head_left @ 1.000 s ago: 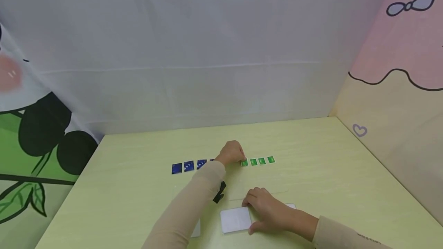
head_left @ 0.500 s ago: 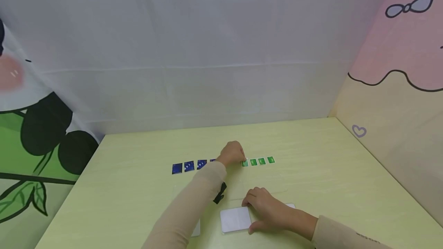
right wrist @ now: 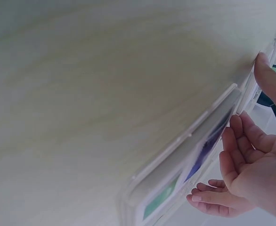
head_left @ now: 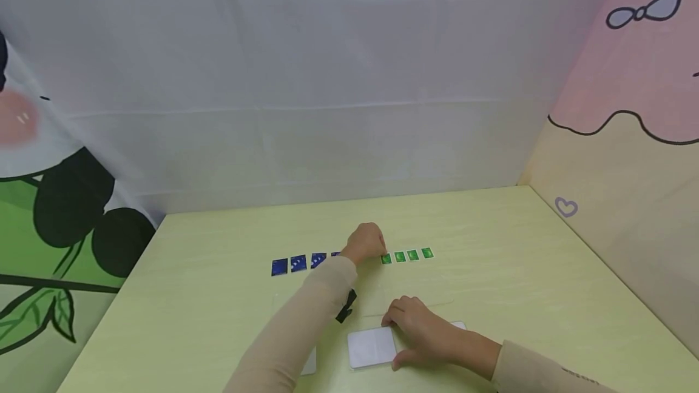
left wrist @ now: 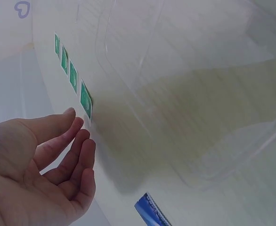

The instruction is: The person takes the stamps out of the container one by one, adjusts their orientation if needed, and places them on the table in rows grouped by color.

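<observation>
My left hand (head_left: 366, 242) reaches far across the table to the nearest small green card (head_left: 386, 258). In the left wrist view its thumb and forefinger tips lie beside that card's corner, loosely bent, with nothing visible between them; contact is hard to confirm. Several green cards (left wrist: 64, 59) continue the row. My right hand (head_left: 420, 331) grips a white card (head_left: 371, 347) at its right side, thumb at the near corner and fingers at the far one. In the right wrist view, a clear-cased card (right wrist: 194, 155) with green and blue pictures stands in front of the hand.
Several blue cards (head_left: 280, 267) lie left of the green row, partly behind the left arm. A clear plastic tray (left wrist: 208, 186) sits between rows and hands. Another white card (head_left: 310, 361) is half covered by the left sleeve. Fabric walls (head_left: 338, 77) bound the table (head_left: 191, 296).
</observation>
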A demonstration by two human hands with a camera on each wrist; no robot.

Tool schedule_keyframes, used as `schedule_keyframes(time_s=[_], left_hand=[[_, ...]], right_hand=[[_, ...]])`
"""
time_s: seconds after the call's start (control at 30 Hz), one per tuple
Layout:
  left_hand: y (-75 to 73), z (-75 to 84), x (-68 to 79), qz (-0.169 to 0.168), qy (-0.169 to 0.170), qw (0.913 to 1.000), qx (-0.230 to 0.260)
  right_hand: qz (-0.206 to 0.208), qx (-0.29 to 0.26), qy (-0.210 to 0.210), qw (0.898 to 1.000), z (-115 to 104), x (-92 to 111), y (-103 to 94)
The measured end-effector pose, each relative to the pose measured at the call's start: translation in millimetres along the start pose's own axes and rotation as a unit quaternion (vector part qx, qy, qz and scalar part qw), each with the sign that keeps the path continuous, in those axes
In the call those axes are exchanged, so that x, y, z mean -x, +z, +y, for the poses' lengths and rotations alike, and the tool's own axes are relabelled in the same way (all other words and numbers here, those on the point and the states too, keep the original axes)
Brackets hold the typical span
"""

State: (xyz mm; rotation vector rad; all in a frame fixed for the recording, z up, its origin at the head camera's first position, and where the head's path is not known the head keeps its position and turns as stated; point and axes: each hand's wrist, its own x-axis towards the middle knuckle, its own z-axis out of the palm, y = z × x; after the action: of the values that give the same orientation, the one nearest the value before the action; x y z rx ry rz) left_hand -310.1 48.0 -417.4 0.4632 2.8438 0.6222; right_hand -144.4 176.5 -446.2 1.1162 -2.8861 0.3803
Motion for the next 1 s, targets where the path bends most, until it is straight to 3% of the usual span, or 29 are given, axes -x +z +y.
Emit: schedule_keyframes(time_s=[0.2, 0.6, 1.0], left_hand=[[-5.5, 0.0, 6.2, 0.006, -0.006, 1.0000, -0.004], [-12.3, 5.5, 22.1, 0.000, 0.015, 0.9999, -0.005], [-13.0, 9.1, 38.0, -0.008, 0.018, 0.9997, 0.012]], right_hand=[[-0.007, 0.006, 0.004, 1.000, -3, 0, -1.7], [-0.027, 0.019, 0.024, 0.999, -4, -1, -4.9], [-0.018, 0.023, 0.017, 0.999, -9, 5, -4.4]])
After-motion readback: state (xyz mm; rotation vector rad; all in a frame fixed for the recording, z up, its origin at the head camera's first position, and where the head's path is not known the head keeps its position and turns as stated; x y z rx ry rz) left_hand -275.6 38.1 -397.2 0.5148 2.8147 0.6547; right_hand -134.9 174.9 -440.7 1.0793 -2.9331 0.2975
